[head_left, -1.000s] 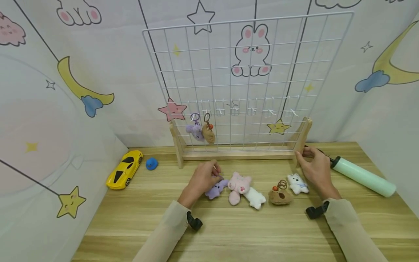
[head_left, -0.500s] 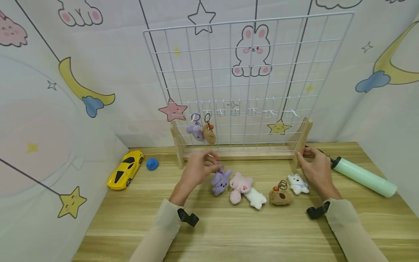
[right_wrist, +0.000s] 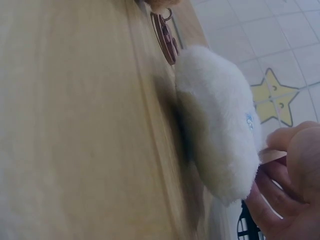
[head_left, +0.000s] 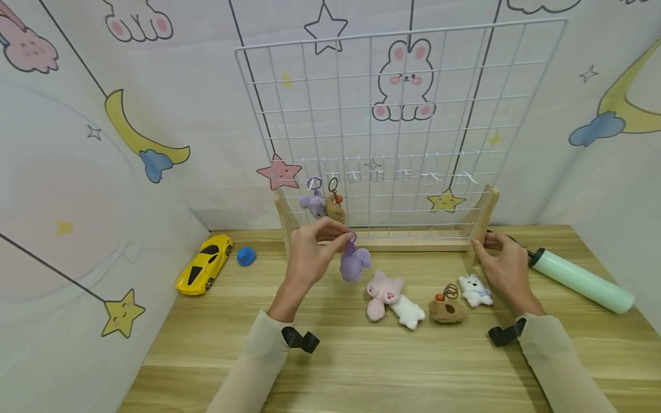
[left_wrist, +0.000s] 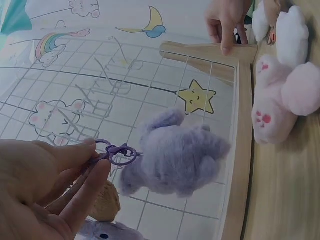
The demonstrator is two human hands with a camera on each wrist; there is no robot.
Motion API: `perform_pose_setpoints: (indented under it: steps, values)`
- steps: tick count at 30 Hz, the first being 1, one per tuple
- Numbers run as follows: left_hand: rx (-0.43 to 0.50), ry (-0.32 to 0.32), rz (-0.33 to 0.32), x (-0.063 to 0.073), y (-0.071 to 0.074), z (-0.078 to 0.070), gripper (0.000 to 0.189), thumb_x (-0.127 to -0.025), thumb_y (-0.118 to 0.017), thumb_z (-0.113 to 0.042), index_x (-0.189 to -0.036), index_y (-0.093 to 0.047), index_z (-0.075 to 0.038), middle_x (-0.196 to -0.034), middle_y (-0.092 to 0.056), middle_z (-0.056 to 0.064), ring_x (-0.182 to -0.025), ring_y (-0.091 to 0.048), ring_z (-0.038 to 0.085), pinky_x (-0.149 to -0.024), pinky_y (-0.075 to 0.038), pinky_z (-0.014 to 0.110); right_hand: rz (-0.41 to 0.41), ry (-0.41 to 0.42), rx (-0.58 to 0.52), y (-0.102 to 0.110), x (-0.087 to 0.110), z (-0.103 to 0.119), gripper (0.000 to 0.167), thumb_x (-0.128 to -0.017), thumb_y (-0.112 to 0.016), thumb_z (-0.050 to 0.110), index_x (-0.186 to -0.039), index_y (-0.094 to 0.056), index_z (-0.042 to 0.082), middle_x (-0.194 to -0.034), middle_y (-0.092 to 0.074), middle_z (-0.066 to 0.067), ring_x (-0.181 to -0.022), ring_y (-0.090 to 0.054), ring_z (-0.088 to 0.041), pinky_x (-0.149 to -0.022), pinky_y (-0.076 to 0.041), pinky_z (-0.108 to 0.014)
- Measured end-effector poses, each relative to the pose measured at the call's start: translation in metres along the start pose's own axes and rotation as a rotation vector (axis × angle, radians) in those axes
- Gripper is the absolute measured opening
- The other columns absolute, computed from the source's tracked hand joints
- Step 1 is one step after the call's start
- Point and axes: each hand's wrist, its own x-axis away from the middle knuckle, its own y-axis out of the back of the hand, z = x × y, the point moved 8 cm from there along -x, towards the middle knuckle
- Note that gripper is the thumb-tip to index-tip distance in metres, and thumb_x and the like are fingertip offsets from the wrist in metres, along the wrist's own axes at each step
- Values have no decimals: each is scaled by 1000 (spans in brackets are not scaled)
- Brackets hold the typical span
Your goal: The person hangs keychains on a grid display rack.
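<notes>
Head view: pinches a purple ring (head_left: pixel 353 236) between thumb and fingers (left_wrist: pixel 92 181) of the left hand (head_left: pixel 310 255), and so holds the purple plush (head_left: pixel 353 267) hanging in the air above the counter (head_left: pixel 382 367), on the near side of the wire rack (head_left: pixel 370 105). With the right hand (head_left: pixel 505 267), grips the right end of the wooden stand (head_left: pixel 413 241) between thumb and fingers, probably to steady the rack.

By judgement, is at the step of hanging: already lifted, not yet on a hook. Farther out, shows on the left of the rack a hanging purple plush (head_left: pixel 311 204) and, just beside it, a hanging brown plush (head_left: pixel 335 211); to the right of these, a row of white hooks (head_left: pixel 404 174), seemingly free. Seems to call next for going up and far, turning the ring toward a free hook tip and passing it over, without pushing the two hung ones.

On the counter, leaves the pink plush (head_left: pixel 384 289) touching the white plush (head_left: pixel 408 313), then, more right, the brown dog plush (head_left: pixel 448 311) near the white bear plush (head_left: pixel 476 291), apparently for later turns.
</notes>
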Motion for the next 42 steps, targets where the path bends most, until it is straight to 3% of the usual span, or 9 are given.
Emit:
perform_pose_setpoints:
  steps: [8,13,21,31,36,42]
  values:
    - [-34,-128,-124,-4,8,-28,8,-96,-85,-18,-100,-83,-12,-94,-85,3,-87,-82,15,-76,-67,25,9,-3,8,-1,1,-3,45,-107,-69,33,-127,-71,-7,-119,-75,-34,-111,-72,-51,-90,-55,-64]
    - [-26,-174,-233,-9,14,-41,8,-97,-84,-17,-100,-85,-10,-94,-85,5,-86,-83,16,-74,-66,24,7,-2,6,-1,-1,-3,45,-107,-70,33,-127,-71,-7,-119,-76,-33,-110,-73,-51,-91,-54,-63]
    - [75,-218,-414,-20,13,-57,13,-99,-82,-15,-103,-86,-3,-95,-84,14,-81,-84,23,-75,-66,23,9,-4,8,3,-2,-3,45,-108,-69,33,-127,-71,-7,-118,-76,-33,-111,-72,-51,-94,-54,-64]
    - [149,-199,-566,-34,5,-53,11,-99,-81,-8,-104,-85,0,-98,-84,17,-87,-84,25,-76,-68,34,14,-3,4,1,-1,-2,43,-108,-69,33,-126,-71,-7,-117,-76,-33,-111,-72,-51,-94,-53,-65]
    - [165,-186,-589,-38,3,-50,13,-99,-80,-11,-105,-85,-1,-98,-84,16,-88,-83,26,-79,-66,25,8,4,6,1,-1,-2,43,-107,-70,32,-125,-71,-7,-116,-76,-32,-110,-73,-50,-93,-54,-64]
    - [174,-168,-597,-41,2,-44,12,-98,-82,-12,-105,-86,-2,-98,-84,15,-87,-83,26,-79,-66,24,-4,10,7,1,-1,-2,42,-107,-71,32,-124,-72,-7,-116,-77,-32,-109,-73,-50,-93,-55,-63]
